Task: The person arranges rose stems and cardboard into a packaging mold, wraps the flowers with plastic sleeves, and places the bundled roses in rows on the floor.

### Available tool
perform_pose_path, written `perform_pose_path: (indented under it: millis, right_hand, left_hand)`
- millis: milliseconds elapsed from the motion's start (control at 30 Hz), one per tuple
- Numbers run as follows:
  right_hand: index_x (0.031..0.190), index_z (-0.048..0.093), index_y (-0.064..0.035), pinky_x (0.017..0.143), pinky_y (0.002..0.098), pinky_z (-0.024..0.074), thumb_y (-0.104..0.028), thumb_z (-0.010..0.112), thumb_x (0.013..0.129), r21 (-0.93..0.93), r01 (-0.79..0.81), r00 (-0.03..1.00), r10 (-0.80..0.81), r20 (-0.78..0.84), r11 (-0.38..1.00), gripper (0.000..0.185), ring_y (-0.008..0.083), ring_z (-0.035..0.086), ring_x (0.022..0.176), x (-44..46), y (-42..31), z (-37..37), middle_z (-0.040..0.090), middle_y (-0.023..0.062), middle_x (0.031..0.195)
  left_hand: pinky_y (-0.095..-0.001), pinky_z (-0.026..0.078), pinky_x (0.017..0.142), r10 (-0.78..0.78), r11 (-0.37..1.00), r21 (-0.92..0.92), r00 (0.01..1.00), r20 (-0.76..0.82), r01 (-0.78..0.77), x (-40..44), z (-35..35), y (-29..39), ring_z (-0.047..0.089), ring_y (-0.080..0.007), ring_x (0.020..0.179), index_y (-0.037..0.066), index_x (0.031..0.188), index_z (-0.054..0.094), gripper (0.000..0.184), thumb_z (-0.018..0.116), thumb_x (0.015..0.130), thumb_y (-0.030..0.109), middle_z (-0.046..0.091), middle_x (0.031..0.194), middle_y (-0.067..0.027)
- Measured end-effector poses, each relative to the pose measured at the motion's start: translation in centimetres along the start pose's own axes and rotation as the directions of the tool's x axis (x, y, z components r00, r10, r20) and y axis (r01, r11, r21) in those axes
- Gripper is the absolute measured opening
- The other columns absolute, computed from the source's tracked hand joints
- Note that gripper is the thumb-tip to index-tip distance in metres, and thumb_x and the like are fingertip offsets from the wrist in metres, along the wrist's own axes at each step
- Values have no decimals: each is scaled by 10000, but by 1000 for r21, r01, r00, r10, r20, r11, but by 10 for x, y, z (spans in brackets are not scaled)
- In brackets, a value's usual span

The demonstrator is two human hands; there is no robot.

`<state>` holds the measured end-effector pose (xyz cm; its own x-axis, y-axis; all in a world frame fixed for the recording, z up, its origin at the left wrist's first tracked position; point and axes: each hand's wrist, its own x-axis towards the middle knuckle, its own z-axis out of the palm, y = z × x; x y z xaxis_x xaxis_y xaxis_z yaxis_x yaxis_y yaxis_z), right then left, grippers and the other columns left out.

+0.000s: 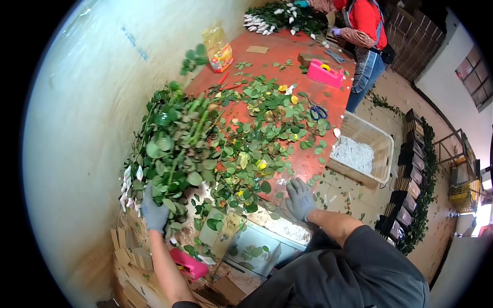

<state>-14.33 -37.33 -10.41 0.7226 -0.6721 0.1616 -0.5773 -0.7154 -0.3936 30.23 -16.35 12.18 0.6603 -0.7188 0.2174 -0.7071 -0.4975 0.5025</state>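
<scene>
My left hand (154, 211), in a grey glove, is at the lower edge of a big pile of leafy green stems (177, 138) against the wall; leaves cover its fingertips. White-wrapped buds (126, 187) stick out just left of it. My right hand (299, 197), also gloved in grey, rests with fingers spread at the near edge of the red table (328, 133). Loose leaves (257, 118) are scattered between the hands. Beyond them lie blue-handled scissors (318, 112) and red-handled cutters (231, 87).
A pink tape dispenser (325, 73) and a yellow bag (219, 51) stand farther back. Another pink dispenser (189, 264) is near my left forearm. A plastic crate (382, 154) is right of the table. A co-worker in red (365, 25) stands at the far end by more wrapped flowers (272, 18).
</scene>
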Motion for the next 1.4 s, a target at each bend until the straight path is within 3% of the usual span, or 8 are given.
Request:
perform_pose_path:
  millis: [433,567,833,1033,1100,1133,1233,1400]
  right_hand:
    - [1438,482,14,1184,558,319,-307,638,911,-14,-47,998,47,30,999,636,447,373,1442,2,-4,-4,420,253,1513]
    - [1426,497,16,1189,543,321,-313,637,909,8,-30,999,29,16,1000,628,435,383,1442,1,-5,-5,437,250,1506]
    - [1513,428,23,1223,518,249,-436,573,968,-98,-57,984,73,163,994,727,396,311,1496,3,-5,-11,388,224,1575]
    - [1498,440,56,1218,501,254,-547,561,948,-43,-43,993,48,107,998,826,400,325,1493,3,-3,-1,418,228,1562]
    - [1496,444,59,1219,502,248,-568,557,942,-41,-47,992,51,119,998,844,399,319,1498,3,-3,-4,415,230,1567]
    - [1491,452,52,1223,504,249,-537,569,944,-40,-42,993,46,111,998,812,404,327,1493,3,-4,-5,418,234,1563]
    - [1493,452,44,1229,512,240,-499,575,954,-33,-33,992,37,123,999,776,408,326,1495,2,-5,-10,412,235,1569]
    - [1530,399,47,1219,521,230,-459,554,969,-47,-14,984,22,178,999,771,416,292,1514,3,-2,-7,383,208,1606]
  left_hand:
    - [-462,420,1117,140,962,245,988,-70,-119,13,39,-57,542,-434,1308,28,1541,433,876,769,734,92,564,1440,-266]
    - [-510,443,1066,-155,887,458,974,164,64,-6,83,-58,532,-492,1271,206,1652,210,1075,785,744,158,535,1412,-324]
    - [-489,411,1103,-190,919,389,936,297,64,-22,114,-66,505,-502,1273,246,1665,136,1277,910,652,174,526,1413,-342]
    - [-473,431,1089,-252,884,462,905,342,71,-25,82,-6,547,-488,1224,242,1645,262,1022,822,793,182,578,1397,-288]
    - [-466,416,1111,18,928,357,969,245,-107,-33,80,-6,518,-499,1277,240,1644,267,1011,826,802,202,587,1385,-288]
    - [-453,483,1054,143,908,360,966,218,-216,-37,77,-6,595,-439,1261,140,1610,346,877,792,855,178,628,1321,-286]
    - [-461,460,1074,145,925,311,959,243,-219,-39,70,12,563,-451,1270,60,1548,436,780,775,850,141,559,1444,-260]
    - [-434,498,1036,249,921,207,907,341,-331,-56,55,125,618,-395,1218,-8,1491,487,688,759,872,122,614,1368,-242]
